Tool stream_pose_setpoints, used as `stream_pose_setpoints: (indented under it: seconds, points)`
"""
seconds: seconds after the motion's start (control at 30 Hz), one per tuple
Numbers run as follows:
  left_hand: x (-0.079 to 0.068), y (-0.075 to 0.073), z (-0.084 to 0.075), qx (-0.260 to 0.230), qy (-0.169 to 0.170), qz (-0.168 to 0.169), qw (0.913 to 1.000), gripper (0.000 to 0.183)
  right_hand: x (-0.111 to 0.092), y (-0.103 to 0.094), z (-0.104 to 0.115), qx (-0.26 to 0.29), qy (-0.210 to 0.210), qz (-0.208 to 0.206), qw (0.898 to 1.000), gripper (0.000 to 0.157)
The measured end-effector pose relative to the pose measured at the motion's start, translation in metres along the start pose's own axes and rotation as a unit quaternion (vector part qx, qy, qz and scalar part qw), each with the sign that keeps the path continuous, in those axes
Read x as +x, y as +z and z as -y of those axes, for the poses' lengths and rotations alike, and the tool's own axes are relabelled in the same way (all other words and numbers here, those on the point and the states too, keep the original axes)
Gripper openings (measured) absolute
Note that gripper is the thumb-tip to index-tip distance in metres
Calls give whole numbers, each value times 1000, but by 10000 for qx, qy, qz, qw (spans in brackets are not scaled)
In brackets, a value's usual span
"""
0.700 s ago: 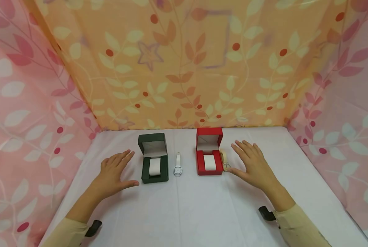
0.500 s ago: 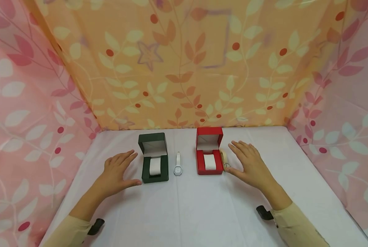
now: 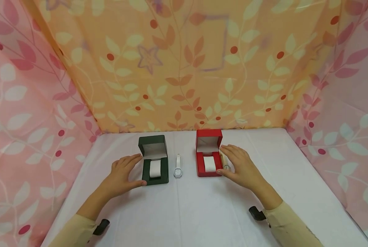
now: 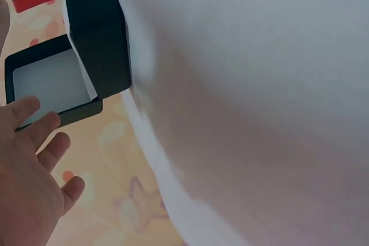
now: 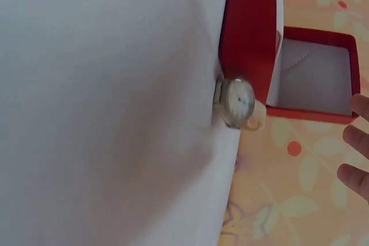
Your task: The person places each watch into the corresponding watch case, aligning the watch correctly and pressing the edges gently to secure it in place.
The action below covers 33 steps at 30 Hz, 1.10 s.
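Observation:
An open green watch box (image 3: 164,176) with a white cushion (image 3: 154,168) stands left of centre. My left hand (image 3: 122,176) is at its left side, fingers spread, thumb by the front corner; touching or not, I cannot tell. My right hand (image 3: 241,168) hovers at the right of an open red watch box (image 3: 200,164), which also has a white cushion (image 3: 209,164). Partly hidden behind that hand, a gold-coloured watch (image 3: 223,161) leans against the red box; its dial (image 5: 239,99) shows in the right wrist view. Between the boxes lies a white-strapped watch (image 3: 177,171).
A white cloth (image 3: 184,212) covers the table. Behind it hangs an orange leaf-patterned curtain (image 3: 177,68), with pink patterned curtains (image 3: 23,137) at both sides. Black wrist-camera mounts (image 3: 257,213) stick out from the sleeves.
Both hands have moved inward: the left one rightward to the green box, the right one leftward to the red box. Boxes and watches have stayed in place; the head view has tilted slightly.

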<state>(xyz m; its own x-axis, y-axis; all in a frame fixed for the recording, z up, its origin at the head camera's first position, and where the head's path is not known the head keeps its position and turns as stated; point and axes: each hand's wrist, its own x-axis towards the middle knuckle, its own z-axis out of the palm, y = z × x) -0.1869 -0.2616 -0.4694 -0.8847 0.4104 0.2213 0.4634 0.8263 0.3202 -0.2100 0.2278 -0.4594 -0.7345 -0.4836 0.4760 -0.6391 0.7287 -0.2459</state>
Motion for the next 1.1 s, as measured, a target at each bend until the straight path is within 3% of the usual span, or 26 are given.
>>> stream_pose_setpoints:
  seconds: [0.4, 0.77, 1.1]
  points:
    - [15, 9, -1, -342, 387, 33, 9987, 104, 19, 16, 19, 602, 197, 282, 9976, 73]
    - [19, 15, -3, -428, 85, 284, 9986, 100, 32, 38, 32, 1051, 665, 748, 9894, 70]
    - [29, 19, -3, -364, 26, 302, 9989, 94, 47, 49, 43, 988, 544, 845, 9900, 65]
